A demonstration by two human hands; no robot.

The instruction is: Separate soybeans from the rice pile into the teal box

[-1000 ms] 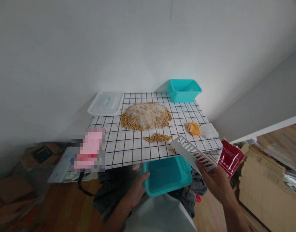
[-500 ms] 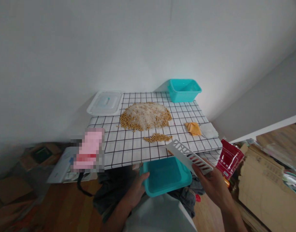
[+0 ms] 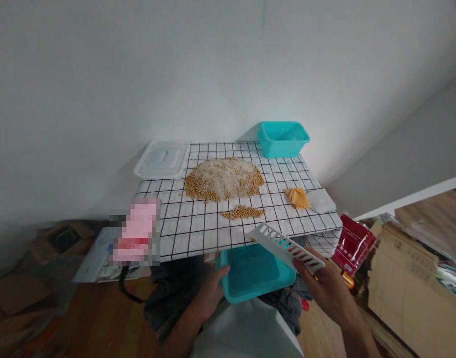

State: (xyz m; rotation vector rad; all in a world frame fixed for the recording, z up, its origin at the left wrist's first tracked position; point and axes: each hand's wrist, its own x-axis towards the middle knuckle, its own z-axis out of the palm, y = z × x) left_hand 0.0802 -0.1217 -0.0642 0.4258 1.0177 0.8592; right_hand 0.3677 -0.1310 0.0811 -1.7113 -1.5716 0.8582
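"Right hand (image 3: pixel 323 281) has the slotted scraper (image 3: pixel 283 246), pinched at its right end, thumb on the near side! The rest of those fingers are partly hidden."

"And the left hand (image 3: pixel 212 289)?"

"Clamped on the near box (image 3: pixel 252 273), thumb over the left rim. The other fingers I can't make out."

"Where's that box sitting?"

"Over the lap, right at the front edge of the table (image 3: pixel 198 238). Whether it touches the edge, I can't tell. The scraper slants above its right side, tip over the table's front edge."

"How's the room for moving up there?"

"A strip of checked cloth (image 3: pixel 209 241) runs between the small row of beans (image 3: pixel 243 213) and the front edge, widening to the left. More cloth shows behind that row, up to the big heap of rice and beans (image 3: pixel 224 179)."

"And the borders?"

"Clear lid (image 3: pixel 163 159) at the back left corner, far box (image 3: pixel 283 147) at the back right. The orange cloth (image 3: pixel 298 198) lies near the right edge, a white cloth (image 3: pixel 322 201) just beside it, and the red bag (image 3: pixel 353 243) is beyond the table's right corner!"
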